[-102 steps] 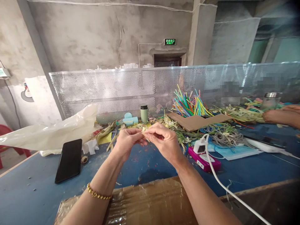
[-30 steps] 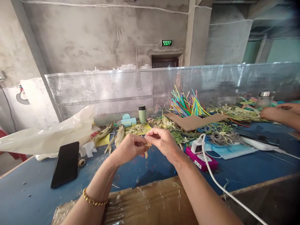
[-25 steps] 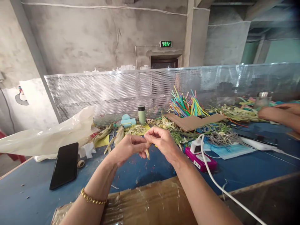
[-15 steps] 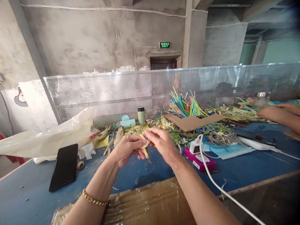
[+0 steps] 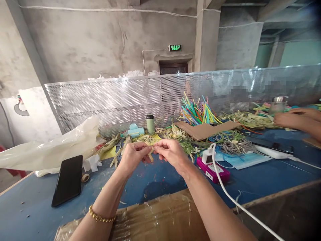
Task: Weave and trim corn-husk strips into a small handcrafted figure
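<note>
Over the blue table, my left hand (image 5: 135, 155) pinches a pale yellow strip of dried husk (image 5: 150, 157) between thumb and fingers. The strip's lower end hangs below the fingertips. Close beside it, my right hand (image 5: 170, 153) is closed in a pinch at the strip's upper part, its fingertips almost meeting the left thumb. Fingers cover much of the strip. Behind the hands lie loose dried husks and leaves (image 5: 177, 132) on the table, along with a yellow sheet (image 5: 156, 137).
A black phone (image 5: 67, 180) lies left beside a small roll (image 5: 85, 177). Cardboard (image 5: 160, 217) covers the front edge. To the right are a magenta power strip (image 5: 213, 170), a white cable (image 5: 225, 192) and a blue mask (image 5: 247, 159). Another person's hands (image 5: 288, 118) are at far right.
My right hand has drawn slightly away from my left, and its fingers now pinch at the strip's upper part. The strip's hanging end has shifted left and up.
</note>
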`<state>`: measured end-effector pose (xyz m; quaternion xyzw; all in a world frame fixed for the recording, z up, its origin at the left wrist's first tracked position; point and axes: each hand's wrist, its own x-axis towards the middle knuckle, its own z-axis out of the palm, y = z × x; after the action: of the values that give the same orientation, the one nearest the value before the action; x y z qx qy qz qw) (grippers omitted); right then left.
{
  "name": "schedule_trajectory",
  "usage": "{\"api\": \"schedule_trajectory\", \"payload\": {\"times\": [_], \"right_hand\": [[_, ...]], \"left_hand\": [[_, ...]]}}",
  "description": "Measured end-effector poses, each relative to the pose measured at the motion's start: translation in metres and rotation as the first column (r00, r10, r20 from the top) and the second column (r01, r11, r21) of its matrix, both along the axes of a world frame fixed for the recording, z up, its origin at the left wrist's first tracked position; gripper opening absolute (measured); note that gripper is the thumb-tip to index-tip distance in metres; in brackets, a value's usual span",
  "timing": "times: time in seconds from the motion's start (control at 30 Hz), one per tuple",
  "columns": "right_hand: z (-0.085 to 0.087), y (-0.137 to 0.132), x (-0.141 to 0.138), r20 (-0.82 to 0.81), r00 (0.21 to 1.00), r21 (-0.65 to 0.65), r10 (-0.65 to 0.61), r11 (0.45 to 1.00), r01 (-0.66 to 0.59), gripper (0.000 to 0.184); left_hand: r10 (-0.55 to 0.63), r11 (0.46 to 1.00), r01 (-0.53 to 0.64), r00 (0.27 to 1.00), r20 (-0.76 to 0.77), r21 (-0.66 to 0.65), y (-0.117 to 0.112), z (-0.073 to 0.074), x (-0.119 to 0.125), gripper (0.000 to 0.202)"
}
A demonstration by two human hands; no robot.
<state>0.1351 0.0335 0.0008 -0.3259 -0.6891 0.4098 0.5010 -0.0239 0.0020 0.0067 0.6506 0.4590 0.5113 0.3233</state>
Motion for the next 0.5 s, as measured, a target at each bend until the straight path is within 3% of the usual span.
{"api": "schedule_trajectory", "payload": {"times": [0.37, 0.5], "right_hand": [[0.0020, -0.0008, -0.0017, -0.019, 0.990, 0.104, -0.137, 0.985, 0.138, 0.014], [0.0016, -0.0012, -0.0027, -0.030, 0.994, 0.105, -0.102, 0.989, 0.104, 0.017]], "left_hand": [[-0.102, 0.994, 0.106, 0.987, 0.123, -0.031, -0.0055, 0.0036, -0.0007, 0.025], [-0.081, 0.996, 0.085, 0.987, 0.138, -0.029, -0.0050, 0.0025, -0.0005, 0.025]]}}
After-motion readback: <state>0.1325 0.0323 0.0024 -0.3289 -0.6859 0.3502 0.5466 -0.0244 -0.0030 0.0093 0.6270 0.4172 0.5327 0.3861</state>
